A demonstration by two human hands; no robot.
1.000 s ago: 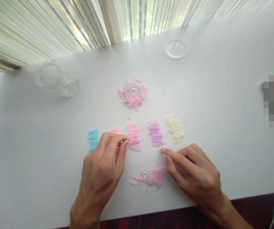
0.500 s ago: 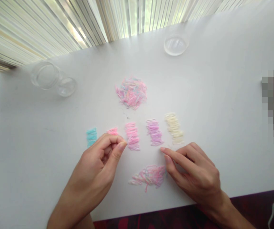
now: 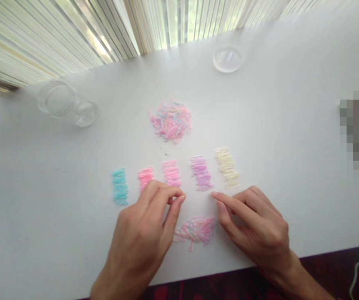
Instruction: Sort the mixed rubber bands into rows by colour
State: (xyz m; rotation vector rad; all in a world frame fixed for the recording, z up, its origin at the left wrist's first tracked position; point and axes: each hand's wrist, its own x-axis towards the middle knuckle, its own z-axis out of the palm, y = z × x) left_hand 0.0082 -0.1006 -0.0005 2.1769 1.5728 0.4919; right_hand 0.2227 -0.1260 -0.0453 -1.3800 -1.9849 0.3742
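Note:
My left hand (image 3: 151,221) is pinched, thumb and forefinger tips together, just above the table by the pink bundle. Anything between those fingertips is too small to make out. My right hand (image 3: 254,225) rests on the table, forefinger stretched out and thumb a little apart, with nothing seen in it. Its forefinger tip lies just below a stack of short purple threads (image 3: 201,173). Stacks of cream threads (image 3: 227,168), light pink threads (image 3: 171,173), coral pink threads (image 3: 145,178) and blue threads (image 3: 119,186) form a row. Between my hands lies a small mixed thread pile (image 3: 199,229).
A larger tangled pile of pastel threads (image 3: 171,122) sits beyond the row. Clear round containers (image 3: 57,99) stand at the back left, and a clear round dish (image 3: 228,59) at the back. Striped blinds (image 3: 179,21) border the far table edge.
My left hand has moved right and slightly toward me, from beside the light pink stack to below it, uncovering the blue stack. My right hand has stayed nearly still.

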